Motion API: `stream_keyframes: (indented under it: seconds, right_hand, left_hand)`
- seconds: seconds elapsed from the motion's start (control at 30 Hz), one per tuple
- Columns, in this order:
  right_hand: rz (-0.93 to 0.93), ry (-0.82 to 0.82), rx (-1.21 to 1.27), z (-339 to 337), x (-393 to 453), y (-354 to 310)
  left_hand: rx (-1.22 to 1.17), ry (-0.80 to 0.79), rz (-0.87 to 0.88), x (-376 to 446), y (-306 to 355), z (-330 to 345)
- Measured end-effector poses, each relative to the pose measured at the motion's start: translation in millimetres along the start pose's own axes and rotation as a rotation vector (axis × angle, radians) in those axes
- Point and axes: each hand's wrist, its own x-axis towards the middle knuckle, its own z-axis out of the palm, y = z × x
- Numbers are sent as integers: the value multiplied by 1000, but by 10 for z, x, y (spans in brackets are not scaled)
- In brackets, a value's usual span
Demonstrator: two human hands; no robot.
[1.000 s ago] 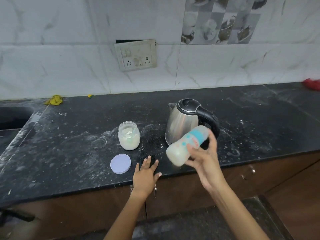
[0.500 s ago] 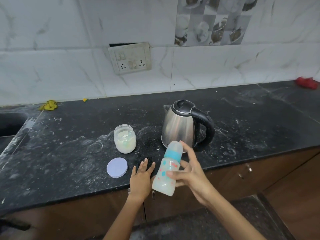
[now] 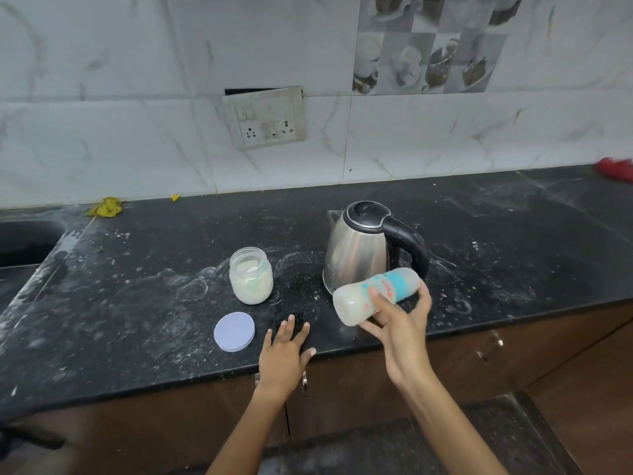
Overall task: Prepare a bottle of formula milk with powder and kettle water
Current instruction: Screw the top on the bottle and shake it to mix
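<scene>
My right hand [image 3: 399,320] grips a baby bottle [image 3: 373,296] with a blue cap and milky white liquid, held nearly on its side in the air, just in front of the steel kettle [image 3: 359,250]. The kettle stands on the black counter [image 3: 137,303] with its black lid down. An open glass jar of powder [image 3: 251,275] stands left of the kettle, with something pale inside it. Its lilac lid [image 3: 234,331] lies flat in front of it. My left hand [image 3: 284,351] rests flat on the counter's front edge, fingers spread, holding nothing.
Powder smears cover the counter. A sink [image 3: 20,241] lies at the far left, a yellow scrap [image 3: 106,207] by the wall and a red object [image 3: 616,168] at the far right. A socket panel [image 3: 265,116] hangs on the tiled wall. Brown cabinets [image 3: 496,351] are below.
The bottle has swung from a tilted upright hold, low by the counter edge, up to a near-horizontal pose in front of the kettle. My left hand has stayed flat on the counter.
</scene>
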Motion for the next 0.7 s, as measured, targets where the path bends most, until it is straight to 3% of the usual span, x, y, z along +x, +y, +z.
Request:
stream_keyframes:
  seconds: [0.17,0.3,0.43,0.7]
  right_hand:
    - [119,-248,-302,-4,-178,243]
    - [-50,-152,-325,-53,-10,318]
    - [-294,-150,-550,-60,200,452]
    - [-392,-164,-725,-122,576,864]
  left_hand:
    - [55,-34,11,5,-30,13]
    - [8,0,-2,-12,-3,3]
    - [10,8,-10,-11,-11,-10]
    - [12,-9,-11,-7,-9,-22]
